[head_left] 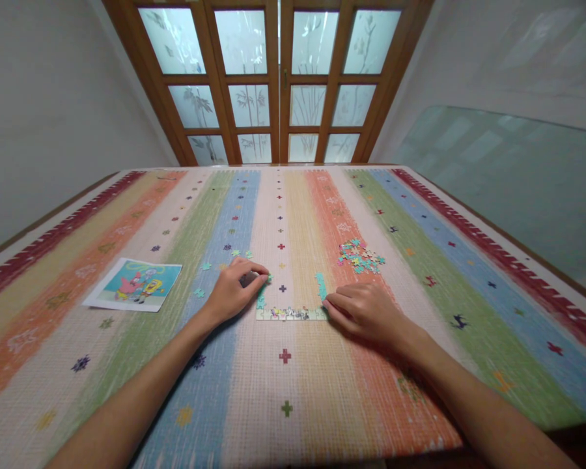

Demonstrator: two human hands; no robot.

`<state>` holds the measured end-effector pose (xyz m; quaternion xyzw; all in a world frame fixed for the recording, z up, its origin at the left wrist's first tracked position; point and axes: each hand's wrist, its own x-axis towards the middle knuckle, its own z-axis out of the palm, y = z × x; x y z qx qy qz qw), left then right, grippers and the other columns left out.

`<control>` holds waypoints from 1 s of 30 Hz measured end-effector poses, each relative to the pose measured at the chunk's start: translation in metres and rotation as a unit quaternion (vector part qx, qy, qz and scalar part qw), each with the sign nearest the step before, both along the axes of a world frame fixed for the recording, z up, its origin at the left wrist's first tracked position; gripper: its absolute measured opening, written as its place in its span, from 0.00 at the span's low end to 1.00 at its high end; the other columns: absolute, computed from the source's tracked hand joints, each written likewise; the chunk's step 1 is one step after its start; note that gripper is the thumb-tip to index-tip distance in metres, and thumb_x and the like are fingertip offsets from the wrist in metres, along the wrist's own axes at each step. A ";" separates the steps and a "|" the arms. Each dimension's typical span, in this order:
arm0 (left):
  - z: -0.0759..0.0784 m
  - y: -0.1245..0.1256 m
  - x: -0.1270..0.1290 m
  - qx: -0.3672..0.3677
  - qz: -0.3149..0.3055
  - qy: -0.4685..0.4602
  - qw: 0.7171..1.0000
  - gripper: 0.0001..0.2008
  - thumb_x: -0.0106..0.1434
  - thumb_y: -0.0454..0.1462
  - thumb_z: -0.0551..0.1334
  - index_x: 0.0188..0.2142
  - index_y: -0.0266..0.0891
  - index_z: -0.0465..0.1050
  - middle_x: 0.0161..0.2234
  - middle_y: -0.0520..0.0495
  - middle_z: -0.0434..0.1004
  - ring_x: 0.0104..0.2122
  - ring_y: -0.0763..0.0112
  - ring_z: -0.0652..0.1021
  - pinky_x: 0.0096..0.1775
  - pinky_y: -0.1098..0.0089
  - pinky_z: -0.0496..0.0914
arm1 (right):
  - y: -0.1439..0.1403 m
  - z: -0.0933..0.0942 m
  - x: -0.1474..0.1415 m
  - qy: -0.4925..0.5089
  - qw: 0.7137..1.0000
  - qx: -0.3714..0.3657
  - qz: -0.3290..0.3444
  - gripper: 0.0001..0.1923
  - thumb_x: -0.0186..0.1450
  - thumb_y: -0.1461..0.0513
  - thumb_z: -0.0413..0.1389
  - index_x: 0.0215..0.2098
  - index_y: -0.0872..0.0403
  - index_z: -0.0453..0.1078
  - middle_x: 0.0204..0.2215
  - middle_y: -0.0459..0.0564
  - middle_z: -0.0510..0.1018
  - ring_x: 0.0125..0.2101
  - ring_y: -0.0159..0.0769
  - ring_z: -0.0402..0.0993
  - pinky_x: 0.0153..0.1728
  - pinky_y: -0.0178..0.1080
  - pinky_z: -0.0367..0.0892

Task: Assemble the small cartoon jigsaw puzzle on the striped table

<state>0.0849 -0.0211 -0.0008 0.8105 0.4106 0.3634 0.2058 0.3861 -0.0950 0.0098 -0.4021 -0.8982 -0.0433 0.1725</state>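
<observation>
My left hand (232, 290) lies palm down on the striped counter (420, 365), its fingers curled and pinched on a teal puzzle piece (268, 278) at the upper end of the left edge of the joined puzzle frame (291, 313). My right hand (366, 309) rests flat beside the frame's lower right corner, fingers loosely extended and touching its edge, gripping nothing. Both forearms reach in from the near edge, with the loose piece pile (361, 255) beyond the right hand and the reference picture (135, 284) far left.
</observation>
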 end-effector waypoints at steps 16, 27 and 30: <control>-0.010 0.002 -0.008 0.108 -0.023 0.063 0.992 0.11 0.72 0.37 0.57 0.44 0.42 0.79 0.39 0.44 0.81 0.43 0.58 0.75 0.47 0.53 0.71 | 0.000 -0.001 -0.001 -0.002 1.000 0.011 0.004 0.20 0.75 0.62 0.47 0.25 0.52 0.68 0.20 0.46 0.69 0.21 0.33 0.59 0.27 0.43 0.48; -0.008 -0.011 -0.019 0.176 -0.100 0.134 0.970 0.11 0.71 0.40 0.60 0.49 0.43 0.79 0.49 0.44 0.83 0.48 0.55 0.77 0.49 0.52 0.70 | 0.011 0.002 -0.016 0.081 0.995 -0.033 0.057 0.13 0.76 0.58 0.51 0.49 0.54 0.76 0.49 0.56 0.81 0.48 0.44 0.73 0.52 0.48 0.65; -0.009 -0.011 -0.019 0.191 -0.097 0.147 0.966 0.10 0.72 0.39 0.59 0.48 0.42 0.79 0.48 0.44 0.83 0.48 0.55 0.77 0.49 0.53 0.70 | 0.014 0.002 -0.029 0.065 0.995 -0.043 0.068 0.15 0.76 0.57 0.51 0.55 0.55 0.74 0.56 0.57 0.79 0.53 0.47 0.70 0.56 0.51 0.64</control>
